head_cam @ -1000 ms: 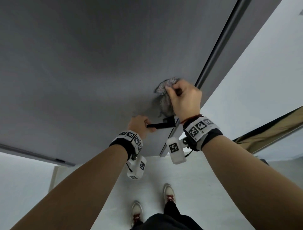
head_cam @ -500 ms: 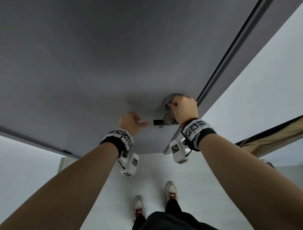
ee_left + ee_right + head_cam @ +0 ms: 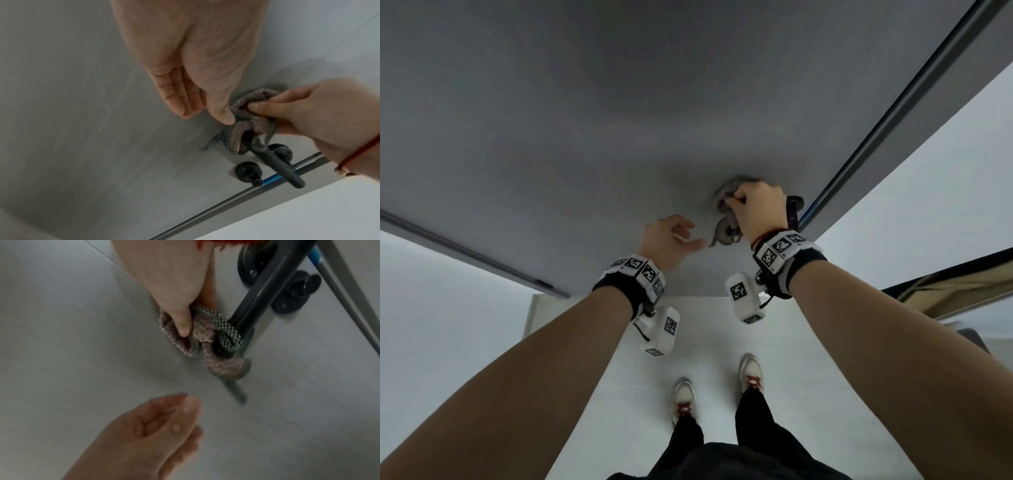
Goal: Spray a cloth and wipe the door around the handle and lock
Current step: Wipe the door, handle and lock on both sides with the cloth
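Observation:
The grey door [image 3: 585, 137] fills the head view. Its black lever handle [image 3: 277, 164] sits near the door's edge, with the round black lock knob [image 3: 248, 170] beside it. My right hand [image 3: 739, 202] grips a bunched grey-brown cloth [image 3: 246, 123] and presses it on the door at the free end of the handle [image 3: 263, 293]. The cloth [image 3: 205, 337] wraps that tip. My left hand [image 3: 688, 236] hovers just left of the cloth with straight, relaxed fingers [image 3: 176, 104] and holds nothing. The thumb tip lies close to the cloth.
A dark door frame strip [image 3: 893, 113] runs along the door's right edge, with a white wall [image 3: 928, 188] beyond it. My shoes [image 3: 685, 397] stand on the pale floor [image 3: 640, 394] below. A brown panel edge [image 3: 945, 291] shows at far right.
My left hand let go of the handle's end and drew back to the left. My right hand brought the cloth down from above the handle to the handle's tip.

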